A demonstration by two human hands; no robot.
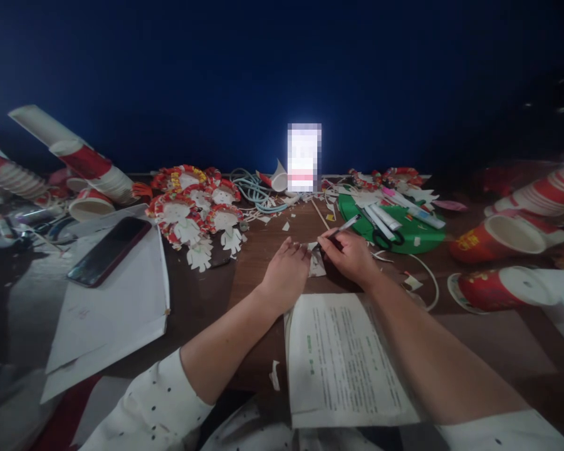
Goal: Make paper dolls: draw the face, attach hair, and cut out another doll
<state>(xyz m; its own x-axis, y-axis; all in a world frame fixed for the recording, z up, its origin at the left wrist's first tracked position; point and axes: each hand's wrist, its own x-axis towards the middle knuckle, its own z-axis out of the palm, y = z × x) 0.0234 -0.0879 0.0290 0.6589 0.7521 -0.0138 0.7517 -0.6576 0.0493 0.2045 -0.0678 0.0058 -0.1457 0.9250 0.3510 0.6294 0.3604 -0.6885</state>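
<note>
One hand, the left (pixel 287 275), lay palm down on the brown table (pixel 254 252), fingers close together and slightly bent, tips against a small paper scrap (pixel 318 269). Scrap was whitish and uneven-edged, lying between both hands just beyond a printed sheet (pixel 341 363), any marks too small to read. Right hand (pixel 352 255) pinched a slim pen (pixel 346 226), dark and pale, slanting up rightward, its lower end near the scrap.

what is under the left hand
A small white paper piece shows beside the left hand, on the brown table; whatever lies directly beneath that hand is covered, so I can't tell.
</note>
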